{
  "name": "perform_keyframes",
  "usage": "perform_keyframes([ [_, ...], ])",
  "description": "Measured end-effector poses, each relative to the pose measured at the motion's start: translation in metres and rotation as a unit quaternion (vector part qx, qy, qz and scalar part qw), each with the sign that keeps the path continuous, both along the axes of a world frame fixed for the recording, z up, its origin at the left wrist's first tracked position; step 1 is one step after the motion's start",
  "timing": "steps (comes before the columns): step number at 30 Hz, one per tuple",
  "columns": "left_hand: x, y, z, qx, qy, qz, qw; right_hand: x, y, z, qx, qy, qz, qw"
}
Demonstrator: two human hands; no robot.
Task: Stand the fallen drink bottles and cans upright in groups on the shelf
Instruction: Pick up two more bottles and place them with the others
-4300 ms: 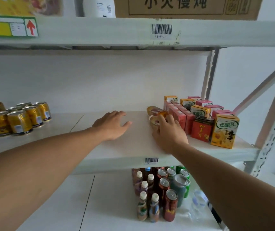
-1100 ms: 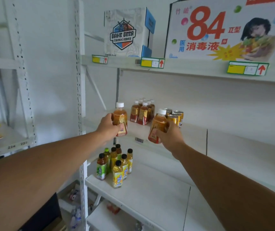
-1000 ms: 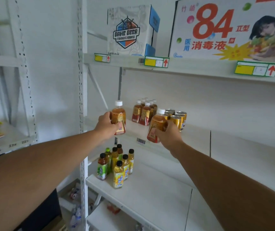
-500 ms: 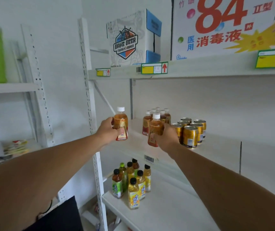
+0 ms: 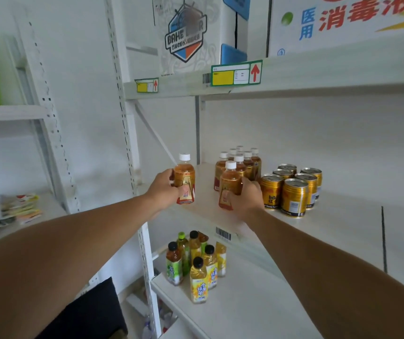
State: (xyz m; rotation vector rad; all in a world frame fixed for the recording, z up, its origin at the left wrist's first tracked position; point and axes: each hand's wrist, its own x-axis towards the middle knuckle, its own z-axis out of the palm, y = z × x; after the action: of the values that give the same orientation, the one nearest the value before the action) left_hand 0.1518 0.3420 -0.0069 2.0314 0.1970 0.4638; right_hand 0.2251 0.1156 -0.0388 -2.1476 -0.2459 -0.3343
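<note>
Standing already on the shelf [image 5: 342, 216] are a gold can group [image 5: 291, 189] at 3 o'clock and a tea bottle cluster [image 5: 241, 162] at 12 — no fallen ones show. Left hand [image 5: 164, 189] grips one bottle [image 5: 184, 179], upright, at 9 o'clock; right hand [image 5: 246, 195] fingers curl round another [image 5: 229, 184], upright before the cluster — both, I judge, about to join it.
</note>
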Motion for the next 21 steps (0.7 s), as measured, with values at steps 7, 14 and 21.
perform_keyframes([
  [7, 0.032, 0.008, -0.008, -0.012, 0.002, -0.037, 0.999, 0.004, 0.012, -0.008, 0.023, -0.026, -0.04, 0.999],
  [14, 0.068, 0.017, -0.021, 0.007, 0.034, -0.09, 0.995, 0.012, 0.021, -0.024, 0.087, -0.04, -0.084, 0.992],
  [21, 0.102, 0.015, -0.025, 0.015, 0.014, -0.141, 0.99, 0.015, 0.024, -0.028, 0.076, -0.051, -0.079, 0.993],
])
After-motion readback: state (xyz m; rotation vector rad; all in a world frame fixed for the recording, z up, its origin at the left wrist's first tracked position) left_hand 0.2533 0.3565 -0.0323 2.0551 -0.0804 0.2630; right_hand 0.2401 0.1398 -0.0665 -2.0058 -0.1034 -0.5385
